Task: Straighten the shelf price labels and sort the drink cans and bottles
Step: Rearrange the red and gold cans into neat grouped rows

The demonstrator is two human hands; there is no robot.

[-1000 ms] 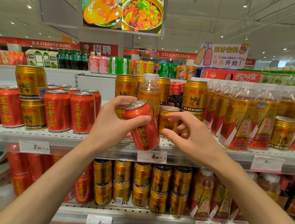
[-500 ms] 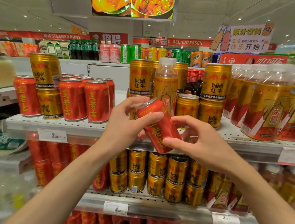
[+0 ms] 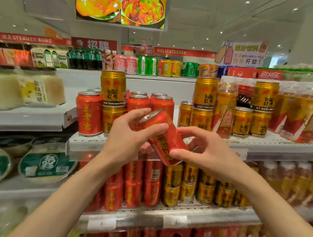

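A red drink can [image 3: 164, 137] with yellow characters is tilted in front of the upper shelf [image 3: 273, 144], its silver top pointing up and left. My left hand [image 3: 130, 135] grips its upper part, thumb across the front. My right hand [image 3: 203, 150] pinches its lower end with thumb and fingertips. Behind stand several upright red cans [image 3: 88, 113] with gold Red Bull cans [image 3: 113, 87] stacked among them. More gold cans [image 3: 205, 93] and orange-labelled bottles [image 3: 226, 107] fill the right side. White price labels [image 3: 101, 223] sit on the lower shelf edge.
A lower shelf holds red cans [image 3: 133, 184] on the left and gold cans [image 3: 206, 187] on the right. Green round packs [image 3: 45, 164] and pale packaged goods [image 3: 32, 90] lie on the left shelving. A far shelf carries mixed drinks [image 3: 148, 66].
The view has swung left, so the shelf contents shifted right. The red can stayed held in both hands and tilted further, and my right hand closed onto its lower end.
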